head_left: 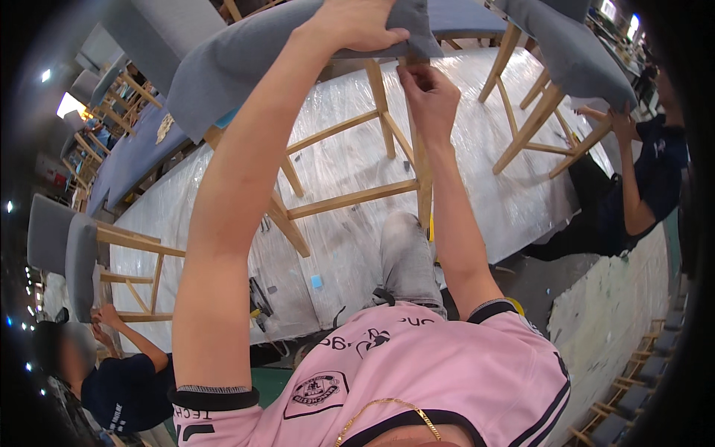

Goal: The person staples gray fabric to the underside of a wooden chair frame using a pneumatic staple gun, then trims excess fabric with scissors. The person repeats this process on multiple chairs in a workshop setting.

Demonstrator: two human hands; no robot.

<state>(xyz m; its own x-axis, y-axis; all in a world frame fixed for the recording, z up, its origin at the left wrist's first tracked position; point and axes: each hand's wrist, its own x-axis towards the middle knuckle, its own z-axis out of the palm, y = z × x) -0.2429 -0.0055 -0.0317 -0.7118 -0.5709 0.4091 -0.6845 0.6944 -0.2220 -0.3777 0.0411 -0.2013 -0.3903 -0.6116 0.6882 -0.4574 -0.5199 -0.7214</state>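
Observation:
A chair with a grey fabric seat (246, 63) and pale wooden legs (350, 200) stands before me. My left hand (350, 26) lies on the fabric near the corner, thumb stretched out; its fingertips run past the upper edge of the picture. Just below that corner, my right hand (432, 97) is closed in a pinch beside the top of the near right leg. Whatever is between those fingers, if anything, is too small to make out.
The chair stands on a plastic-wrapped table (335, 290). To the right, a person in dark clothes (648, 179) holds another grey chair (573, 59). At the left a second person (123, 387) works at a tipped chair (82, 261). A small blue piece (316, 281) lies near me.

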